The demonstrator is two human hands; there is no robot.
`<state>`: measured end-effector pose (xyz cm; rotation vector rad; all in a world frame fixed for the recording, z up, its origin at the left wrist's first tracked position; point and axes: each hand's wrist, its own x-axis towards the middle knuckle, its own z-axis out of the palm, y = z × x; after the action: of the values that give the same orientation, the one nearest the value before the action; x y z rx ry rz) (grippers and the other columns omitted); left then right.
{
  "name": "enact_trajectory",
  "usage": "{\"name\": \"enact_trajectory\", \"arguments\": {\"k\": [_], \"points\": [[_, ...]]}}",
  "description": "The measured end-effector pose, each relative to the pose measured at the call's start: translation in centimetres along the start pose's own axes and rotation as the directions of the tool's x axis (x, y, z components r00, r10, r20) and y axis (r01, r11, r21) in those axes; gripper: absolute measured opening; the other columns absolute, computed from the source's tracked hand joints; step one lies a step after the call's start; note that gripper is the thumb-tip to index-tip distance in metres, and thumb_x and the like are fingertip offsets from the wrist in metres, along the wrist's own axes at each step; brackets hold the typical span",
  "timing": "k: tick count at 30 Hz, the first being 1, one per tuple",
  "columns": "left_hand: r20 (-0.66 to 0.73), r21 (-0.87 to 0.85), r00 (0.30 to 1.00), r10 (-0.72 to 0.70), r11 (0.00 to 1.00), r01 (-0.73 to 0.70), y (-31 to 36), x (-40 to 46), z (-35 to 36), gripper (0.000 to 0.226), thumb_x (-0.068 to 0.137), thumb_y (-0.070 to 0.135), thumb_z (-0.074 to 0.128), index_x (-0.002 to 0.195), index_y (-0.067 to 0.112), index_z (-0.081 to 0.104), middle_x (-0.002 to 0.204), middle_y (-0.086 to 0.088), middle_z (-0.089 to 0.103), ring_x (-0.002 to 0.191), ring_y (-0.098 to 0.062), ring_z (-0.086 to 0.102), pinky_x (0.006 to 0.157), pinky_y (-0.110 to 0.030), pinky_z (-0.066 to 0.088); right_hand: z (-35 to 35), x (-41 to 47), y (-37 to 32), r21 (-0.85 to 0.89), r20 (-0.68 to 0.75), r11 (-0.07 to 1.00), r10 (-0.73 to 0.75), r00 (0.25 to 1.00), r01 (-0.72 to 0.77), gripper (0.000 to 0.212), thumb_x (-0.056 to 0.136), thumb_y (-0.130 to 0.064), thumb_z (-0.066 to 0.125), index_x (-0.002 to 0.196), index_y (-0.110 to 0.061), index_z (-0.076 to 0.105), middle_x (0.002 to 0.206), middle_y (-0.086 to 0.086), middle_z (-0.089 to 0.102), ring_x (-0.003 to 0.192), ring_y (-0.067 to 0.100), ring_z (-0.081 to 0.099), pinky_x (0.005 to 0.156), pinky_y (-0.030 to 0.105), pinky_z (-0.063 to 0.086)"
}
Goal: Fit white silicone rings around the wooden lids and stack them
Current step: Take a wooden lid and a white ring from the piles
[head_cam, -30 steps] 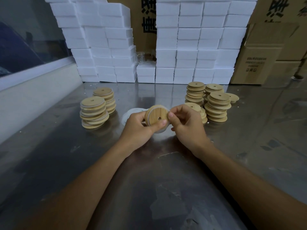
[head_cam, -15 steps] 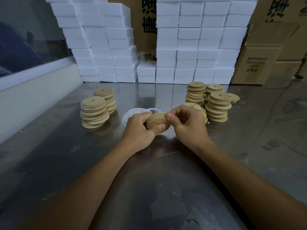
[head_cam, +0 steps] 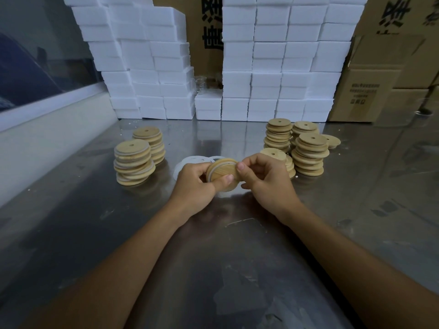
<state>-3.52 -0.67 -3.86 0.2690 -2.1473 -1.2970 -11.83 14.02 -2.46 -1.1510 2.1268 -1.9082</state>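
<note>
Both hands hold one round wooden lid above the middle of the metal table. A white silicone ring runs around its upper rim. My left hand grips its left side with the thumb across the face. My right hand pinches its right edge. Loose white rings lie on the table just behind my left hand. Two stacks of ringed lids stand to the left. Several stacks of bare lids stand to the right.
Walls of white foam boxes line the back of the table, with brown cardboard cartons behind and at the right. A pale ledge and a window run along the left side.
The lid has tilted from facing me to a flatter angle, then turned a little in my hands. Both hands stay in the same place, working along its rim.
</note>
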Motion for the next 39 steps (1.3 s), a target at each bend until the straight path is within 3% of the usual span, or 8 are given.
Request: {"name": "enact_trajectory", "arguments": {"k": [9,12,17,25,31,35,37,39], "points": [[0.056,0.12,0.997,0.05,0.991,-0.057,0.1,0.0,0.2,0.018,0.076,0.025,0.082,0.08,0.011,0.071,0.073,-0.007,0.068,0.068,-0.02,0.061,0.067,-0.036,0.051,0.2,-0.1,0.0,-0.342,0.027,0.909,-0.244,0.97,0.238,0.006,0.092,-0.008,0.063,0.086,-0.007,0.063,0.078,0.001,0.067,0.071,0.018,0.061,0.064,0.043,0.052],[0.058,0.102,0.996,0.074,0.992,-0.08,0.2,0.1,0.2,0.013,0.076,0.023,0.082,0.077,0.019,0.069,0.071,0.0,0.066,0.066,-0.011,0.059,0.064,-0.027,0.051,0.2,0.0,-0.3,-0.414,0.056,0.858,-0.31,0.949,0.304,0.004,0.091,-0.008,0.062,0.088,-0.005,0.063,0.081,0.0,0.065,0.069,0.017,0.056,0.061,0.042,0.049],[0.036,0.072,0.997,0.063,0.995,-0.066,0.3,0.0,0.3,0.019,0.076,0.022,0.081,0.072,0.032,0.066,0.066,0.011,0.063,0.064,0.0,0.057,0.06,-0.012,0.045,0.7,-0.1,-0.1,-0.206,-0.034,0.97,-0.14,0.99,0.13,0.011,0.095,-0.007,0.059,0.086,-0.004,0.062,0.072,-0.008,0.06,0.067,-0.001,0.056,0.06,0.014,0.044],[-0.008,-0.062,1.0,-0.026,0.998,0.025,0.4,-0.1,0.3,0.01,0.079,0.017,0.079,0.082,0.009,0.074,0.076,-0.009,0.072,0.068,-0.008,0.064,0.066,-0.027,0.055,0.8,0.0,0.0,-0.064,-0.056,0.996,-0.069,0.996,0.066,0.008,0.095,-0.014,0.062,0.088,-0.009,0.062,0.082,0.004,0.068,0.08,0.026,0.066,0.073,0.048,0.056],[0.011,-0.211,0.996,-0.088,0.973,0.088,0.7,-0.1,0.3,0.009,0.082,0.011,0.076,0.089,0.015,0.073,0.069,0.008,0.071,0.057,0.002,0.062,0.051,-0.008,0.043,0.8,0.2,0.3,-0.031,-0.085,0.999,0.023,0.996,-0.026,0.015,0.096,-0.013,0.061,0.081,-0.014,0.06,0.079,0.008,0.067,0.077,0.026,0.067,0.074,0.051,0.057],[0.032,-0.074,0.998,0.051,0.996,-0.048,1.2,-0.1,0.3,0.003,0.086,0.016,0.074,0.087,0.015,0.071,0.07,0.007,0.068,0.064,-0.013,0.065,0.058,-0.026,0.052,0.7,0.4,0.5,-0.031,-0.153,0.999,0.039,0.988,-0.044,0.016,0.098,-0.01,0.055,0.086,0.0,0.06,0.078,0.011,0.065,0.075,0.021,0.062,0.075,0.051,0.056],[0.038,0.059,0.992,0.121,0.991,-0.123,1.1,0.1,0.0,0.016,0.086,0.021,0.072,0.083,0.006,0.069,0.07,-0.011,0.064,0.064,-0.031,0.057,0.061,-0.041,0.048,0.5,0.5,0.5,-0.021,-0.192,0.999,0.042,0.981,-0.047,0.016,0.098,-0.01,0.055,0.084,-0.003,0.059,0.079,0.013,0.064,0.075,0.024,0.061,0.075,0.052,0.055],[0.055,0.092,0.991,0.118,0.988,-0.123,1.0,0.2,-0.5,0.028,0.087,0.023,0.07,0.08,-0.003,0.064,0.069,-0.024,0.059,0.06,-0.032,0.048,0.06,-0.043,0.044,0.5,0.5,0.6,-0.027,-0.204,0.999,0.033,0.978,-0.039,0.018,0.097,-0.012,0.058,0.079,-0.01,0.059,0.078,0.008,0.064,0.076,0.026,0.063,0.074,0.051,0.056]]}}
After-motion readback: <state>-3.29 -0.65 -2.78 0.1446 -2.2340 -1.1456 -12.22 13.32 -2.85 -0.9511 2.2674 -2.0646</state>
